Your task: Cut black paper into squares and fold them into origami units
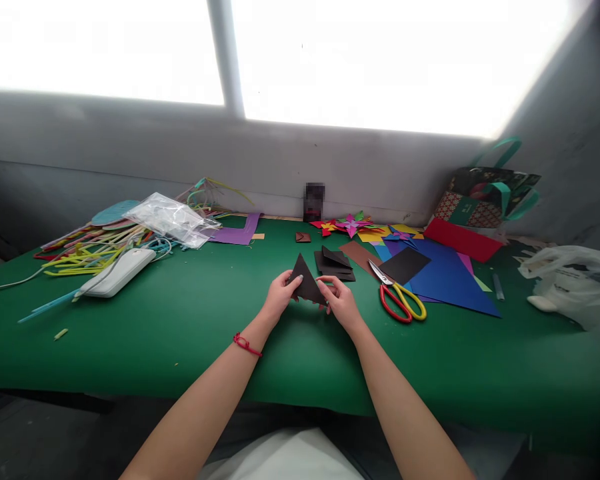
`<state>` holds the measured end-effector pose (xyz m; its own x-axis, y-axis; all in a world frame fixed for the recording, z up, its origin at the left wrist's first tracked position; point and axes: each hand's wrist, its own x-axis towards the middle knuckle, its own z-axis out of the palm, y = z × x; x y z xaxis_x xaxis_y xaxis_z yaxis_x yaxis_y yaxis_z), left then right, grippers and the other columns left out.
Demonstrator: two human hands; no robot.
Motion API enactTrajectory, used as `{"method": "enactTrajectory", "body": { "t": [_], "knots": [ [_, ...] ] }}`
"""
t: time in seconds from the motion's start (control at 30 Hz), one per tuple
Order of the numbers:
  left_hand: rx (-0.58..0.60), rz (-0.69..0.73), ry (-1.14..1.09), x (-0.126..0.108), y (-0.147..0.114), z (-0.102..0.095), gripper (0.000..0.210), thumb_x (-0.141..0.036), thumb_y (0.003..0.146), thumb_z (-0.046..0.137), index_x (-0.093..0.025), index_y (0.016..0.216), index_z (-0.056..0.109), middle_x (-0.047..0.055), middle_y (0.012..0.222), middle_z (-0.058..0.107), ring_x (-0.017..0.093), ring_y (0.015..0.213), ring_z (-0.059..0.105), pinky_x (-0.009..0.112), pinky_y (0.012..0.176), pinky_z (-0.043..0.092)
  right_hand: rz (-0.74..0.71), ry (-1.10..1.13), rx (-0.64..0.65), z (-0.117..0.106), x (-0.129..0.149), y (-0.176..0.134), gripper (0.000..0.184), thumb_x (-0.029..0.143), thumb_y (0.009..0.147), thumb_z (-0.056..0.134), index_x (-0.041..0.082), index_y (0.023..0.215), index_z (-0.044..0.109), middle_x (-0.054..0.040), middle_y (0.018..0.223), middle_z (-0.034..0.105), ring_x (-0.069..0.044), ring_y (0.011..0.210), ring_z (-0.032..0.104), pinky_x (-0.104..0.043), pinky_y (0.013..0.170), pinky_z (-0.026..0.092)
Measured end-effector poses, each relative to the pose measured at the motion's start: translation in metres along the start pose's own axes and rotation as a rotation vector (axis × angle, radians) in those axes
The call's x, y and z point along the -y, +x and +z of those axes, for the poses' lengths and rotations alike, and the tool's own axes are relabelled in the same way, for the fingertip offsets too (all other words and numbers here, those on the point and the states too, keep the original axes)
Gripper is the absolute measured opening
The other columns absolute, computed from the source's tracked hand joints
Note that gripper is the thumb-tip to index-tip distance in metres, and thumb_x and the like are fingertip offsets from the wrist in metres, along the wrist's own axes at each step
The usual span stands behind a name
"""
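Observation:
A black paper triangle (306, 281), one point upward, is held just above the green table between my two hands. My left hand (281, 292) pinches its left edge, thumb on the near face. At the lower right corner, the fingers of my right hand (339, 300) are closed on the same paper; some fingertips are hidden behind it. Just beyond lie folded black paper pieces (334, 263). To the right, scissors (397, 297) with one red and one yellow handle rest partly on a brown sheet (357, 256) beside a black sheet (405, 265).
Blue paper (447, 280), a red packet (463, 240), a gift bag (473, 200) and a plastic bag (575, 280) are on the right. Colourful paper flowers (350, 225) lie at the back. Pipe cleaners (95, 250), clear plastic (167, 217) and a white power strip (120, 273) occupy the left.

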<state>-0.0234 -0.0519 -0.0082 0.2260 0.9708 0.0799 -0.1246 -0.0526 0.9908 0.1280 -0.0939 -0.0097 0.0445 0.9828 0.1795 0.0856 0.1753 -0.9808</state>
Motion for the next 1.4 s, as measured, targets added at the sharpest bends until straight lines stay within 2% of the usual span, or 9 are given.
{"method": "enactTrajectory", "body": {
  "t": [0.07, 0.13, 0.3, 0.47, 0.6, 0.8, 0.97, 1.2, 1.4],
  "knots": [
    [-0.059, -0.002, -0.059, 0.001, 0.002, -0.001, 0.026, -0.033, 0.068, 0.061, -0.014, 0.084, 0.053, 0.002, 0.075, 0.062, 0.013, 0.065, 0.059, 0.021, 0.056, 0.045, -0.016, -0.008, 0.007, 0.000, 0.000, 0.000, 0.033, 0.046, 0.071, 0.055, 0.022, 0.094, 0.057, 0.0007, 0.056, 0.058, -0.014, 0.045, 0.054, -0.022, 0.034, 0.033],
    [-0.075, -0.034, -0.094, 0.002, 0.003, -0.002, 0.029, -0.032, 0.066, 0.064, -0.014, 0.086, 0.052, 0.004, 0.079, 0.064, 0.015, 0.071, 0.060, 0.024, 0.064, 0.047, -0.065, -0.043, -0.046, 0.000, -0.001, 0.001, 0.029, 0.044, 0.071, 0.056, 0.022, 0.090, 0.059, 0.0003, 0.056, 0.058, -0.015, 0.050, 0.056, -0.022, 0.037, 0.035],
    [0.034, -0.144, -0.191, 0.005, 0.002, -0.002, 0.037, -0.030, 0.066, 0.064, -0.016, 0.097, 0.051, 0.005, 0.088, 0.063, 0.017, 0.072, 0.061, 0.028, 0.058, 0.051, -0.119, -0.046, -0.206, -0.004, 0.000, 0.003, 0.027, 0.042, 0.071, 0.058, 0.022, 0.089, 0.059, 0.0008, 0.058, 0.056, -0.013, 0.049, 0.052, -0.022, 0.040, 0.036],
    [0.102, -0.143, -0.273, 0.004, 0.001, -0.002, 0.042, -0.029, 0.069, 0.062, -0.016, 0.107, 0.051, 0.009, 0.102, 0.060, 0.018, 0.078, 0.061, 0.028, 0.061, 0.052, -0.125, 0.028, -0.304, -0.007, 0.003, 0.002, 0.029, 0.045, 0.073, 0.054, 0.022, 0.090, 0.058, 0.0015, 0.059, 0.052, -0.010, 0.044, 0.046, -0.022, 0.038, 0.033],
    [0.134, -0.123, -0.248, 0.000, -0.002, -0.001, 0.046, -0.031, 0.073, 0.059, -0.018, 0.115, 0.049, 0.011, 0.109, 0.058, 0.018, 0.079, 0.062, 0.024, 0.057, 0.050, -0.136, 0.014, -0.298, -0.008, 0.002, 0.002, 0.026, 0.044, 0.075, 0.052, 0.023, 0.091, 0.058, 0.0024, 0.057, 0.050, -0.009, 0.041, 0.040, -0.022, 0.038, 0.032],
    [0.268, -0.230, -0.214, -0.004, -0.006, 0.002, 0.047, -0.037, 0.076, 0.054, -0.012, 0.116, 0.049, 0.017, 0.103, 0.060, 0.024, 0.076, 0.064, 0.027, 0.056, 0.049, -0.158, 0.021, -0.296, -0.010, 0.002, 0.002, 0.024, 0.041, 0.076, 0.052, 0.023, 0.090, 0.056, 0.0030, 0.057, 0.049, -0.009, 0.041, 0.040, -0.022, 0.038, 0.032],
    [0.235, -0.213, -0.194, -0.002, -0.006, 0.002, 0.044, -0.037, 0.076, 0.055, -0.007, 0.107, 0.054, 0.018, 0.098, 0.062, 0.025, 0.077, 0.064, 0.028, 0.059, 0.049, -0.136, 0.085, -0.296, -0.009, 0.001, 0.004, 0.029, 0.043, 0.074, 0.055, 0.021, 0.094, 0.054, 0.0038, 0.057, 0.048, -0.008, 0.040, 0.041, -0.020, 0.035, 0.031],
    [0.218, -0.244, -0.159, -0.007, -0.010, 0.004, 0.044, -0.038, 0.068, 0.063, -0.008, 0.099, 0.057, 0.015, 0.090, 0.064, 0.024, 0.072, 0.064, 0.033, 0.064, 0.049, -0.066, 0.174, -0.239, -0.013, -0.001, 0.007, 0.029, 0.039, 0.072, 0.057, 0.021, 0.094, 0.054, 0.0060, 0.052, 0.041, -0.007, 0.039, 0.037, -0.019, 0.034, 0.029],
    [0.177, -0.213, -0.090, -0.009, -0.009, 0.005, 0.039, -0.039, 0.068, 0.063, -0.008, 0.092, 0.060, 0.012, 0.079, 0.065, 0.022, 0.065, 0.063, 0.033, 0.062, 0.049, 0.047, 0.232, -0.220, -0.014, -0.004, 0.010, 0.032, 0.043, 0.066, 0.062, 0.019, 0.086, 0.058, 0.0048, 0.052, 0.046, -0.007, 0.039, 0.039, -0.020, 0.034, 0.030]
  ]
}}
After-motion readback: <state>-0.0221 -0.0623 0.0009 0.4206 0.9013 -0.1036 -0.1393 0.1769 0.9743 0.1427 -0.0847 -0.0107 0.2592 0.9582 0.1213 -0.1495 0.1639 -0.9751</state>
